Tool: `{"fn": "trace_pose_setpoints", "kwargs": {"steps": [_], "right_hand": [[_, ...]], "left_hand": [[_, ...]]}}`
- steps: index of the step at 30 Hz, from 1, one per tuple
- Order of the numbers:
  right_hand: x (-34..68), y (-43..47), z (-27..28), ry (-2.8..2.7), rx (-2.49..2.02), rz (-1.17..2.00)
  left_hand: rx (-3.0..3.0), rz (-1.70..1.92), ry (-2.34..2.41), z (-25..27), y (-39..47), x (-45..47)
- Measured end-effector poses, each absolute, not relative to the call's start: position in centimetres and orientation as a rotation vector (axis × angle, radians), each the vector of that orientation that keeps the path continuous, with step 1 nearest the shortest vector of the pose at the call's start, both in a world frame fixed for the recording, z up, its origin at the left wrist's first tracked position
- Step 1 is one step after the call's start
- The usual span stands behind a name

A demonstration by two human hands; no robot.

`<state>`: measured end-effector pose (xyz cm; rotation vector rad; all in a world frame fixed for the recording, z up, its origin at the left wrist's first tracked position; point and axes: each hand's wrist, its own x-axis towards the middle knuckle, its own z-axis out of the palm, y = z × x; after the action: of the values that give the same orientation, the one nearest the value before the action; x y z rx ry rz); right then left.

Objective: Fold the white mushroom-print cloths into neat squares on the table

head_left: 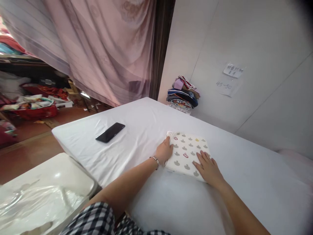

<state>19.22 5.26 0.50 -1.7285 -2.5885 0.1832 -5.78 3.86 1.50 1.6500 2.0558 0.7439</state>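
Note:
A folded white cloth (187, 148) with grey, red and yellow prints lies flat on the white-covered table. It looks like a small garment folded into a square, though its exact kind is hidden by the folds. At its left edge, my left hand (164, 151) is closed on the fabric; a bracelet circles that wrist. My right hand (209, 168) rests palm down on the cloth's right side with its fingers spread.
A black phone (111, 132) lies on the table (144, 114) to the left. Folded clothes (183, 94) are stacked at the far edge by the white wall. A pink curtain (107, 42) hangs behind. A white surface with clear plastic (41, 202) stands lower left.

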Motion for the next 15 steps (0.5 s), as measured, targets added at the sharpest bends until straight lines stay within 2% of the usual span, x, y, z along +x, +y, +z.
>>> {"fn": "trace_pose_setpoints", "kwargs": {"steps": [3, 6, 10, 15], "right_hand": [[19.2, 5.1, 0.3, -2.609, -1.735, 0.193], [19.1, 5.1, 0.6, -2.612, -1.740, 0.230], [19.0, 5.3, 0.7, -2.601, -1.737, 0.233], [19.2, 5.0, 0.9, -2.569, -1.736, 0.306]], "left_hand": [[1.786, 0.662, 2.134, 2.1, 4.1, -6.0], [1.943, 0.741, 2.172, 3.1, 5.1, -5.7], [2.315, 0.727, 1.948, 3.2, 7.3, -4.5], [2.123, 0.543, 2.046, 0.5, 9.5, -4.7]]}}
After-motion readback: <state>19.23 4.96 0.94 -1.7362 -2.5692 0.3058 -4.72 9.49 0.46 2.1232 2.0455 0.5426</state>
